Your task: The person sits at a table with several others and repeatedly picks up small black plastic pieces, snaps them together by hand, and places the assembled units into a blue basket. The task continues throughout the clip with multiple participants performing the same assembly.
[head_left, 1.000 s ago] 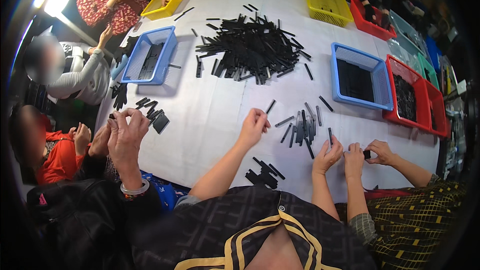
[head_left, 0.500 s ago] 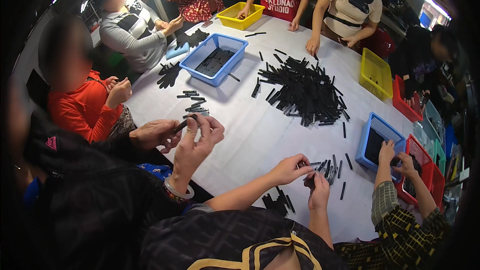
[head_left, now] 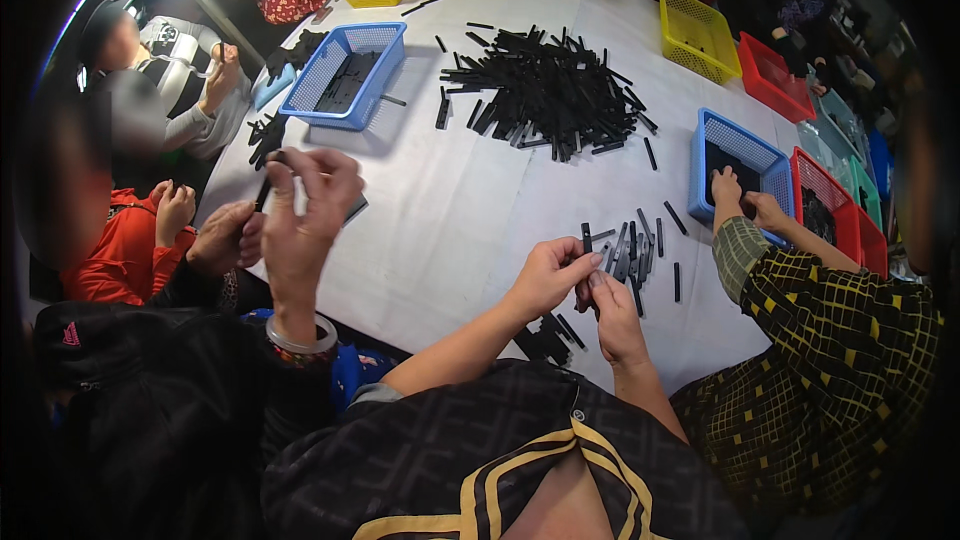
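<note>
My left hand point(head_left: 548, 278) and my right hand point(head_left: 618, 323) meet over the near part of the table. Between their fingertips stands a slim black strip point(head_left: 587, 233), its upper end showing and its lower part hidden by my fingers. Just beyond my hands lies a loose group of black and grey strips point(head_left: 641, 252). A smaller cluster of black strips point(head_left: 543, 342) rests beside my left forearm, partly covered by it. Farther off, a large heap of similar black strips point(head_left: 550, 90) spreads over the white table point(head_left: 440, 260).
To my left, a co-worker's braceleted hand point(head_left: 305, 230) holds a black strip. A blue basket point(head_left: 345, 120) of dark pieces stands far left. On the right, another co-worker's hands reach into a blue basket point(head_left: 705, 170), near a yellow basket point(head_left: 690, 50) and red baskets point(head_left: 800, 180).
My hands have come together, and a black strip now stands upright between them. The view has shifted, so the table's far side sits higher. The left co-worker's hands have moved nearer their body.
</note>
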Demonstrator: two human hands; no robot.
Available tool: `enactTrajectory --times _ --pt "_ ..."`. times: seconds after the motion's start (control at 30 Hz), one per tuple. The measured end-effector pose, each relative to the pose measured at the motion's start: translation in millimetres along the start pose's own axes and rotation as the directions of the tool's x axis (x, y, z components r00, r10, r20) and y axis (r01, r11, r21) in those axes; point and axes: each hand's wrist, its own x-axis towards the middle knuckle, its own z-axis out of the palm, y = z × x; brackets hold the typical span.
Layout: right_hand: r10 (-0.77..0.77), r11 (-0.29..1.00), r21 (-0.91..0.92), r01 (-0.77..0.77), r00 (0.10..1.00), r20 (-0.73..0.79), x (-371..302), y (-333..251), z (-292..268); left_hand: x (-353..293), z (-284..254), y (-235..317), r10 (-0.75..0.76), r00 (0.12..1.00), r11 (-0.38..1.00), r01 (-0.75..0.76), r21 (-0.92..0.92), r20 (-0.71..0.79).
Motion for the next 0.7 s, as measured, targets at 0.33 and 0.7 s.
enactTrajectory --times 0.33,0.7 --pt "0.066 0.998 -0.017 -0.066 0.998 0.005 -4 -11 2 -3 5 -3 0.006 0.994 1.000 -0.007 -0.010 -0.112" --pt "0.228 0.921 0.316 -0.230 0.973 0.044 2 -38 18 12 -11 15 -0.089 0.977 0.989 0.063 -0.137 -0.194"
